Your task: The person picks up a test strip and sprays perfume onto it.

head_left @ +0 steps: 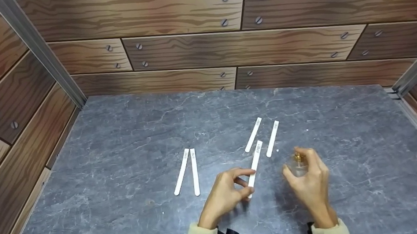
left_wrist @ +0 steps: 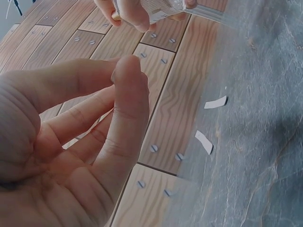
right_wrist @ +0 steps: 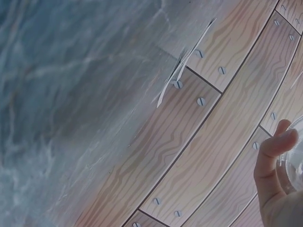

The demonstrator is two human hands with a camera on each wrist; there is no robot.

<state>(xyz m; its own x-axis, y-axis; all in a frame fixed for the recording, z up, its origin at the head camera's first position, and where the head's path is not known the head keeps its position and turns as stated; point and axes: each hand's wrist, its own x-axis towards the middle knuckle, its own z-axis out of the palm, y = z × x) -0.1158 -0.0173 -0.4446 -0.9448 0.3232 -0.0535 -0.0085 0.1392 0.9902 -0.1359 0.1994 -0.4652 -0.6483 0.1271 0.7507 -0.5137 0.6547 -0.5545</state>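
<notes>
Between thumb and fingers, my left hand (head_left: 225, 191) pinches the lower part of a white paper test strip (head_left: 257, 153), its printed end pointing away from me. To the right, my right hand (head_left: 313, 181) grips a clear glass perfume bottle (head_left: 299, 169) with a gold spray top (head_left: 298, 157), one finger at that top. The bottle stays a short way right of the strip. In the right wrist view, part of the round glass bottle (right_wrist: 297, 158) shows at the right edge. The left wrist view shows the thumb (left_wrist: 128, 109) meeting the fingers, the strip mostly hidden.
Two more white strips, one (head_left: 253, 134) and another (head_left: 272, 139), lie beyond the held one. A further pair, one strip (head_left: 181, 172) beside another (head_left: 195, 172), lies to the left. The grey marbled table (head_left: 121, 130) meets a wood-patterned wall (head_left: 189, 50) at the back.
</notes>
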